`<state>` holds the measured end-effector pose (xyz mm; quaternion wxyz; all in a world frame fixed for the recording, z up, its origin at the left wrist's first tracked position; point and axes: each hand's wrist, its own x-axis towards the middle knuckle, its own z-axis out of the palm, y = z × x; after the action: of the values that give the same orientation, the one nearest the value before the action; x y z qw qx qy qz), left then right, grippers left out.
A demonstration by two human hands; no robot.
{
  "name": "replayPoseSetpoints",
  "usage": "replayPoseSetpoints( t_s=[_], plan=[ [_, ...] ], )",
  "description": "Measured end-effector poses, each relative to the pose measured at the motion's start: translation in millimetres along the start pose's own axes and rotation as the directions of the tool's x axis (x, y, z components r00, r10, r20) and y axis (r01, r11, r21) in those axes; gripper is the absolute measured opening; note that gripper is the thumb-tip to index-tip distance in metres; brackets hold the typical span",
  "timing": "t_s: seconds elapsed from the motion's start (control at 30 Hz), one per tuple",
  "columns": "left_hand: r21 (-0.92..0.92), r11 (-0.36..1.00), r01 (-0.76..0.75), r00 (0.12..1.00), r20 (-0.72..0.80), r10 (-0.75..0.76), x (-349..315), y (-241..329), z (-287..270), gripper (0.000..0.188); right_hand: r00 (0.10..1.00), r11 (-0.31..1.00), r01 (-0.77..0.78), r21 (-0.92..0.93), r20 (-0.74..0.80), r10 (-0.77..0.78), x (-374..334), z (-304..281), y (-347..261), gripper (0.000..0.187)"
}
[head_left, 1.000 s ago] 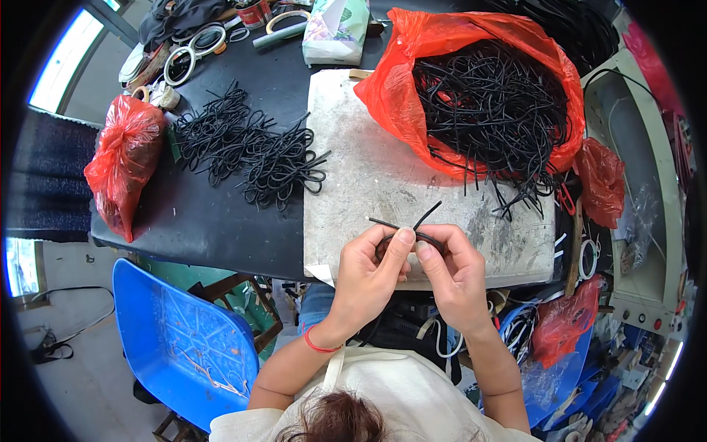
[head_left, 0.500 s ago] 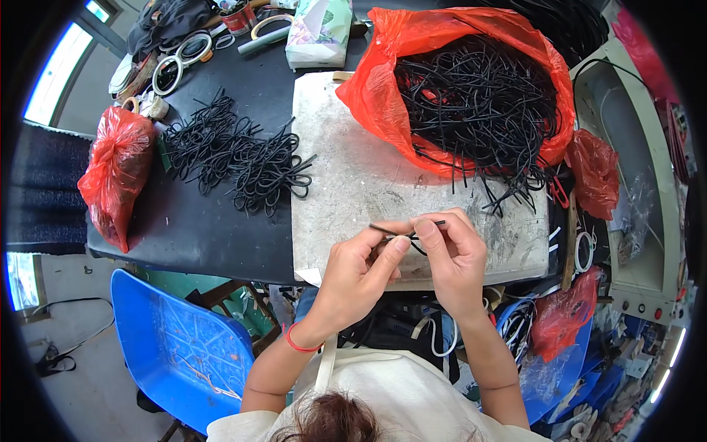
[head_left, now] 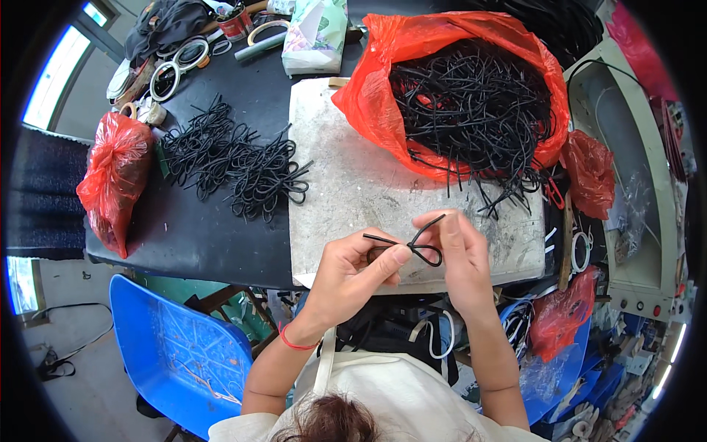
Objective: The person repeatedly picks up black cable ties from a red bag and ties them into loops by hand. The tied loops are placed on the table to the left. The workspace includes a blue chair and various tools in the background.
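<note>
A small black cord bow [head_left: 426, 258] is held over the front part of the worn whitish board [head_left: 346, 193], its loops and two loose ends showing. My left hand [head_left: 357, 271] pinches it near the knot between thumb and fingers. Close on the other side is my right hand [head_left: 464, 254], thumb and forefinger apart, beside the bow's upper right end; its other fingers are partly hidden. Behind the board's middle, a red plastic bag [head_left: 383, 110] gapes around a big tangle of black cords [head_left: 471, 96]. Left of the board lies a pile of looped black cords [head_left: 250, 166].
A knotted red bag [head_left: 114, 177] sits at the table's left end. Rolls of tape [head_left: 166, 79] and a tissue pack [head_left: 313, 44] stand at the back. Below the table edge are a blue plastic chair [head_left: 177, 346] and another red bag [head_left: 563, 313]. A pale machine housing [head_left: 633, 221] borders the right.
My right fingers have drawn away from the knot, and a rounded loop now shows between the hands. The cord ends spread wider. My left hand keeps its pinch.
</note>
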<state>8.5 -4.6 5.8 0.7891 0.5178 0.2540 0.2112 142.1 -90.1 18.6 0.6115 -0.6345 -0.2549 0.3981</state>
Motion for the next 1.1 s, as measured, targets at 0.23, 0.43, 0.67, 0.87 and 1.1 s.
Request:
replayPoseSetpoints(
  t_s=[0.23, 0.43, 0.67, 0.87, 1.1],
  plan=[
    [-0.002, 1.0, 0.008, 0.997, -0.076, -0.008, -1.5, -4.5, 5.5, 0.016, 0.963, 0.938, 0.268, -0.221, 0.044, -0.265, -5.8, 12.4, 3.4, 0.015],
    [0.724, 0.636, -0.265, 0.839, -0.153, 0.523, -3.7, -7.6, 25.3, 0.011, 0.9, 0.79, 0.355, -0.501, -0.046, -0.433, -4.7, 19.2, 6.1, 0.016],
    [0.037, 0.947, -0.319, 0.922, -0.219, 0.319, 6.6, -12.7, 26.6, 0.03, 1.0, 0.961, 0.006, 0.275, -0.019, -0.001, 3.6, 14.8, 10.0, 0.019],
    [-0.382, 0.924, 0.026, 0.991, -0.109, -0.073, 11.7, 8.4, 3.6, 0.021, 0.989, 0.985, 0.119, 0.128, -0.104, -0.106, -1.0, 3.2, 2.5, 0.015],
    [-0.197, 0.98, 0.015, 0.999, 0.05, -0.005, 7.9, 13.1, 2.7, 0.017, 0.98, 0.974, 0.037, 0.223, 0.183, -0.079, 8.4, 12.3, -11.4, 0.015]
  ],
)
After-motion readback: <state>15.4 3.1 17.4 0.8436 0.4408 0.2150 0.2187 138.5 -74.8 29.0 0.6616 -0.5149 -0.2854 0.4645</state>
